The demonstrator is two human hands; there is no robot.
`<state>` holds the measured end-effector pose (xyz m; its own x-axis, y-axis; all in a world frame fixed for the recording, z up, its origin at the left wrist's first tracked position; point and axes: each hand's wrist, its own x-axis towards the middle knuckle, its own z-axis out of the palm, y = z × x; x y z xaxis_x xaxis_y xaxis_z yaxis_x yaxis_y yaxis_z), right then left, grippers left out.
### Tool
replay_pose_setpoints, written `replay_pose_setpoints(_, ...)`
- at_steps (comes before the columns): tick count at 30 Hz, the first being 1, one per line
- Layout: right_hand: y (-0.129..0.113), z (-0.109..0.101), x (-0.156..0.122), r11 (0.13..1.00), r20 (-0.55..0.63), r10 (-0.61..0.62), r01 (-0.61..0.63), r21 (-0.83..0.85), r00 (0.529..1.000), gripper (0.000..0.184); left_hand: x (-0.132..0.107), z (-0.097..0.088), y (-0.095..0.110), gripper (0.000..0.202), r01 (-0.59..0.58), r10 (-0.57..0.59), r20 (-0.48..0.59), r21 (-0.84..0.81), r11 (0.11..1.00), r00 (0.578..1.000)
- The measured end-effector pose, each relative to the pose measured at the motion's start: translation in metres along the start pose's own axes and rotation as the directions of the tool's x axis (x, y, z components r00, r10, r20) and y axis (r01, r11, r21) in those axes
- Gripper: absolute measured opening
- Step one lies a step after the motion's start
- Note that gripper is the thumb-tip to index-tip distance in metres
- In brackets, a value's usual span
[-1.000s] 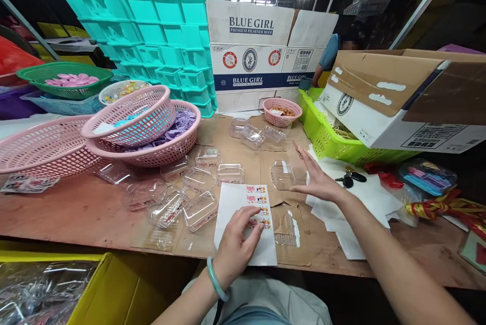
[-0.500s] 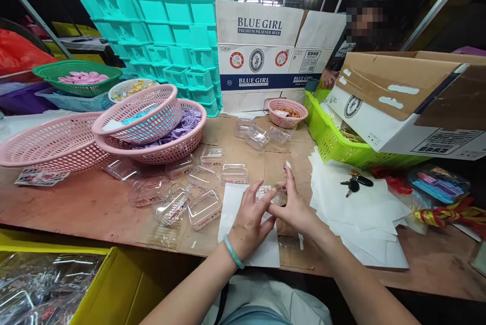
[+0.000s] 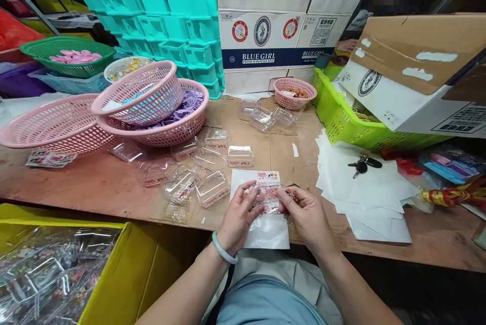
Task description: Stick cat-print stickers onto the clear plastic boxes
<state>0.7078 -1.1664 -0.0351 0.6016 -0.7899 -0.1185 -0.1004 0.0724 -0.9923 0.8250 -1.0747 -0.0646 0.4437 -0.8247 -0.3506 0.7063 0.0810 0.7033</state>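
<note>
Above a white sticker sheet (image 3: 268, 238), a small clear plastic box (image 3: 268, 194) is held between my two hands. My left hand (image 3: 238, 216) grips its left end, with thumb and fingers curled around it; a pale green bangle circles that wrist. On the opposite end, my right hand (image 3: 307, 216) pinches the box, and a small orange and brown printed piece shows by its fingertips. Red lettering and cartoon prints show through and around the box; I cannot tell which are on it and which on the sheet. Several clear boxes (image 3: 212, 188) lie to the left.
Pink baskets (image 3: 163, 135) stand left, one with purple pieces. A small pink basket (image 3: 294, 94) and more clear boxes (image 3: 261, 119) are farther back. White sheets (image 3: 364, 198) with keys (image 3: 359, 167) lie right, beside a green crate (image 3: 341, 117). A yellow bin (image 3: 140, 264) is lower left.
The view has tilted down. My right hand has lowered from its raised-finger pose, and both hands now hold the box from opposite ends.
</note>
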Motion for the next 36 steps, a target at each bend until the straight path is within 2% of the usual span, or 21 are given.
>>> replay_pose_setpoints(13,-0.002,0.004,-0.003,0.996,0.035,0.053,-0.050,-0.079,0.998,0.037,-0.004,0.001,0.000,0.039,-0.002,0.003,0.021,-0.047,0.999,1.000)
replay_pose_setpoints(28,-0.004,0.007,-0.003,0.992,0.040,0.029,-0.024,-0.126,0.999,0.039,-0.003,-0.003,-0.002,0.038,-0.011,0.013,0.034,-0.043,0.999,0.999)
replay_pose_setpoints(33,-0.001,0.008,-0.003,0.982,0.038,0.003,0.004,-0.189,0.999,0.039,-0.003,-0.004,-0.003,0.043,-0.017,0.018,0.028,-0.033,0.999,0.999)
replay_pose_setpoints(36,0.001,0.010,-0.004,0.956,0.000,-0.031,0.030,-0.292,1.000,0.037,-0.004,-0.002,-0.003,0.046,-0.024,0.024,0.015,0.014,1.000,1.000)
